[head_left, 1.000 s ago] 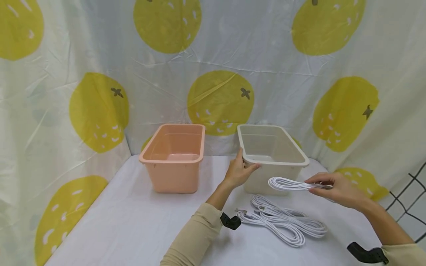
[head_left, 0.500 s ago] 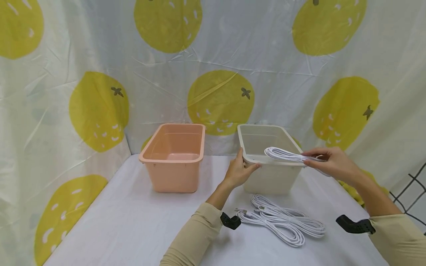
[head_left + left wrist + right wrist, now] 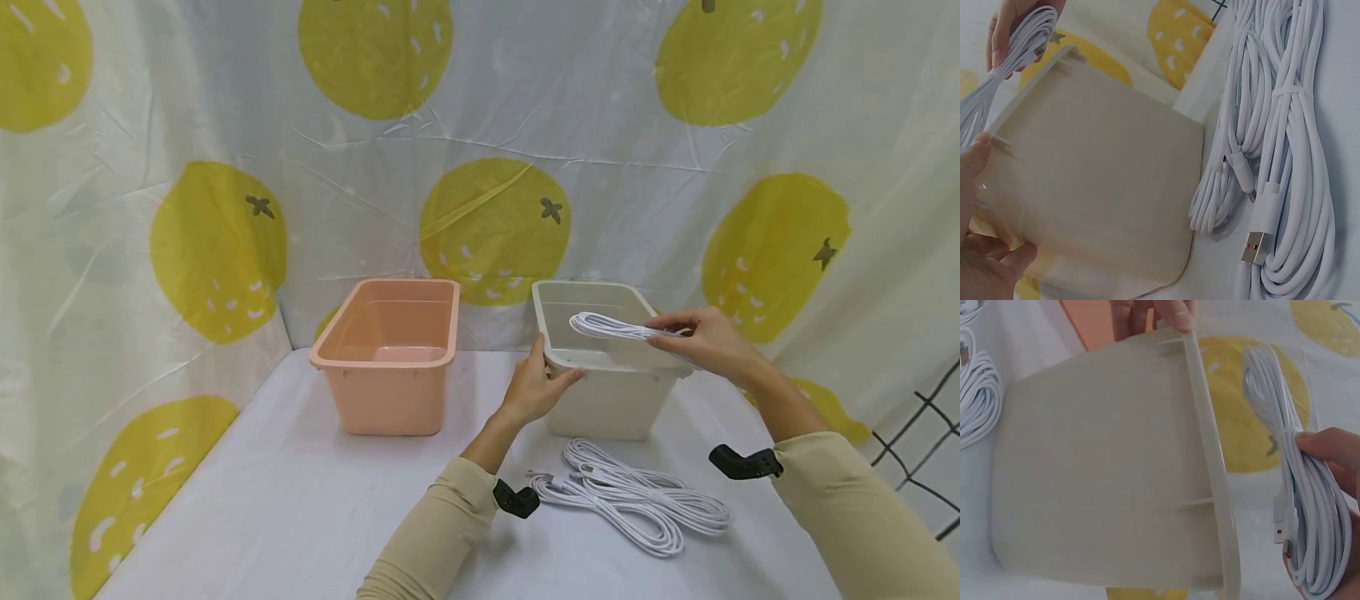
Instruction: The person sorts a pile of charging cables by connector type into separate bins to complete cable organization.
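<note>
In the head view my right hand [image 3: 708,340] pinches a coiled white USB cable [image 3: 603,326] above the open top of a cream plastic bin [image 3: 600,404]. The right wrist view shows the cable's USB plugs [image 3: 1287,549] hanging beside its tied coil. My left hand [image 3: 528,390] grips the bin's near left corner, its thumb at the front rim and its other fingers along the left side. More coiled white USB cables [image 3: 637,500] lie on the table in front of the bin. A metal USB plug [image 3: 1255,247] shows clearly in the left wrist view.
To the left stands a peach plastic bin [image 3: 390,400] on the white-covered table [image 3: 247,500]. A white curtain [image 3: 360,200] with yellow fruit prints hangs behind and at the sides. Black wire grid [image 3: 918,442] is visible at the far right.
My right hand has lifted the held USB cable and carried it left, from in front of the cream bin to over its opening. My left hand keeps its place on the rim.
</note>
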Motion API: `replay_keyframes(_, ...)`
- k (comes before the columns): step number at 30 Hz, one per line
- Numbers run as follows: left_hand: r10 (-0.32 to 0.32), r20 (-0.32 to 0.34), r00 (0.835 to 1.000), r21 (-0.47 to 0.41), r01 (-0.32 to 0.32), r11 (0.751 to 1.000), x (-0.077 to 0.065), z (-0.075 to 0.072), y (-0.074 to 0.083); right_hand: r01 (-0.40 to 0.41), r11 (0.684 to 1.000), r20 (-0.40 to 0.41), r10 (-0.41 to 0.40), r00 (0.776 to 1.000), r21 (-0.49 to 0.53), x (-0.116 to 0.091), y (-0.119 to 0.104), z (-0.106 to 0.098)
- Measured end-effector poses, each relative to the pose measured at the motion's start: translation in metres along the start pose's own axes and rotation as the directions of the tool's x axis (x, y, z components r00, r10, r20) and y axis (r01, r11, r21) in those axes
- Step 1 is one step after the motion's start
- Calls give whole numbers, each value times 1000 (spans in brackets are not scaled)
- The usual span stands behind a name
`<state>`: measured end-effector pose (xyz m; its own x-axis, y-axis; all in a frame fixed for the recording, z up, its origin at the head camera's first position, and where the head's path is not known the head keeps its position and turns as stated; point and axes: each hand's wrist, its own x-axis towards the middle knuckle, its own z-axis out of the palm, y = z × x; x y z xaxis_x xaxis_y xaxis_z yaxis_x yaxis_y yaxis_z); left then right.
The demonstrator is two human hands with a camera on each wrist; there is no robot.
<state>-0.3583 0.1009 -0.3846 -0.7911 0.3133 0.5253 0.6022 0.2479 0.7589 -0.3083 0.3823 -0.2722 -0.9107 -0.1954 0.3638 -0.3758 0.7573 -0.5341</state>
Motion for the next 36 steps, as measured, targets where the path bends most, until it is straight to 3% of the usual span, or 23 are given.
replay_keyframes(10, -1, 0, 1000, -31, 1, 1000, -1, 2, -3, -92, 996, -10, 92, 996, -2, 24, 10, 18)
replay_keyframes(23, 17, -6, 1000, -15, -17, 1000, 0, -1, 0, -83, 995, -5, 83, 997, -47, 48, 5, 35)
replay_keyframes(29, 7, 0, 1000, -34, -7, 999, -1, -1, 1, -56, 998, 22, 56, 998, -11, 43, -1, 34)
replay_keyframes(36, 16, 8, 1000, -30, -15, 999, -2, 0, 1, -36, 999, 1, 36, 999, 2, 28, -1, 31)
